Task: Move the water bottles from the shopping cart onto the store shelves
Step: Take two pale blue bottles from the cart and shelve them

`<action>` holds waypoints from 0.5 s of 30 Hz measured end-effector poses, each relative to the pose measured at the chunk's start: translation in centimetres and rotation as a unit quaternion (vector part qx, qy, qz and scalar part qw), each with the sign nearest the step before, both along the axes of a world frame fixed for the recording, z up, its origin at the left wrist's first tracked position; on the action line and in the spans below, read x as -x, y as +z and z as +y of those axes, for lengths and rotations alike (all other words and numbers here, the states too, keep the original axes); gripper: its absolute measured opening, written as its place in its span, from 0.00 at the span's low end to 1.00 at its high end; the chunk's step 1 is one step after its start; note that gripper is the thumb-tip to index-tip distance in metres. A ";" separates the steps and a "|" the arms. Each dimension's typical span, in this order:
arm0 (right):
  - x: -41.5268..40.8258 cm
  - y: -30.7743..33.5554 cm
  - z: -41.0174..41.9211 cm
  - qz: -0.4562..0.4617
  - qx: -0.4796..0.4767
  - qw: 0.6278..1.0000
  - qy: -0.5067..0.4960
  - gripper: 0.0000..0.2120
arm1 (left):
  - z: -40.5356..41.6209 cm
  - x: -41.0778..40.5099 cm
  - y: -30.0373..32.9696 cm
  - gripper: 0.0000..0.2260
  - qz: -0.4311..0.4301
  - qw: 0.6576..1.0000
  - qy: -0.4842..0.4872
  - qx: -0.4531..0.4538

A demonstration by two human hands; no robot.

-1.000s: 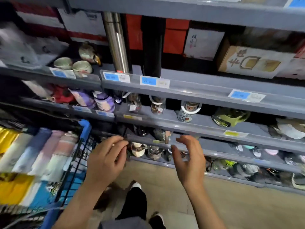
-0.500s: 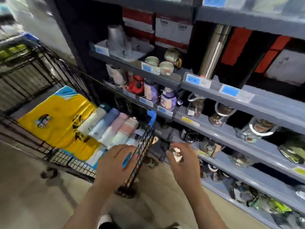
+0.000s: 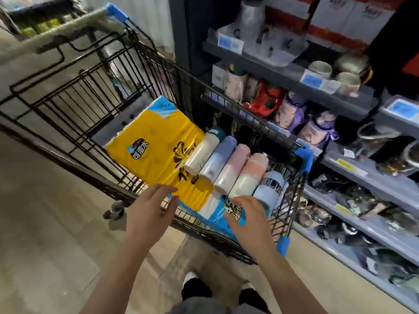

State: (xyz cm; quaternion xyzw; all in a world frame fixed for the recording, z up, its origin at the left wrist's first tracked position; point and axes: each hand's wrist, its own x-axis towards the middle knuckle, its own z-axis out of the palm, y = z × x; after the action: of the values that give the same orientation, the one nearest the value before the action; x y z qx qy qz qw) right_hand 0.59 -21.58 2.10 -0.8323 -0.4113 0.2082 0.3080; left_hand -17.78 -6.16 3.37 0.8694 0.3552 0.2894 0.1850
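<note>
Several water bottles lie side by side in the black wire shopping cart (image 3: 95, 103): a cream one with a teal cap (image 3: 201, 152), a lilac one (image 3: 216, 160), a pink one (image 3: 231, 169), a peach one (image 3: 247, 175) and a pale blue one (image 3: 271, 189). My right hand (image 3: 246, 219) hovers just over the near ends of the peach and pale blue bottles, fingers loosely spread, holding nothing. My left hand (image 3: 150, 214) is open over the cart's near rim, beside the yellow pack. The grey store shelves (image 3: 353, 175) stand directly right of the cart.
A large yellow and blue plastic-wrapped pack (image 3: 156, 152) fills the cart floor under the bottles. The shelves hold cups, mugs (image 3: 319, 70), purple bottles (image 3: 317, 130) and glassware. Blue corner guards (image 3: 302, 158) mark the cart's rim. Tan floor lies to the left.
The view has swung left from the shelves to the cart. Both hands have come away from the shelf edge and now reach over the cart, the right one above the bottles.
</note>
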 end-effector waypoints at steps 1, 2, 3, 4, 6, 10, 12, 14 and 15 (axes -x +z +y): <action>0.2 0.2 0.7 0.002 0.003 1.000 -0.001 0.15 | 0.8 0.4 0.0 0.14 -0.003 1.000 0.002 0.005; 0.2 0.3 1.4 0.002 0.005 1.000 0.000 0.15 | 1.5 0.7 -0.2 0.14 -0.006 1.000 0.002 0.009; 0.2 0.4 2.2 -0.002 0.010 1.000 0.002 0.15 | 1.9 0.9 -0.5 0.15 -0.008 1.000 -0.002 0.015; 0.1 0.5 2.9 -0.006 0.015 1.000 0.005 0.15 | 2.2 0.9 -0.8 0.15 -0.007 1.000 -0.006 0.024; -0.1 0.4 4.3 -0.006 0.019 1.000 0.005 0.15 | 2.3 1.1 -1.1 0.15 -0.002 0.999 -0.006 0.051; -0.3 -0.9 7.1 0.023 0.032 0.999 -0.015 0.16 | 2.6 1.7 -1.8 0.17 0.016 0.996 -0.008 0.088; -0.6 -1.9 8.5 0.034 0.041 0.998 -0.019 0.17 | 3.7 1.4 -2.0 0.18 0.031 0.994 -0.011 0.106; -1.0 -2.8 9.9 0.047 0.051 0.997 -0.018 0.18 | 5.2 0.3 -2.1 0.17 0.051 0.992 -0.015 0.111; -1.4 -3.3 10.5 0.054 0.055 0.997 -0.017 0.18 | 5.9 -0.5 -2.0 0.17 0.060 0.992 -0.023 0.109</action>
State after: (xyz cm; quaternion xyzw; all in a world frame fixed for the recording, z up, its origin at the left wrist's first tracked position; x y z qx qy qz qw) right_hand 1.99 -11.04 -1.19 -0.8424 -0.3681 0.2697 0.2866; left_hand -17.24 -0.22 1.40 0.8676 0.3753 0.1923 0.2636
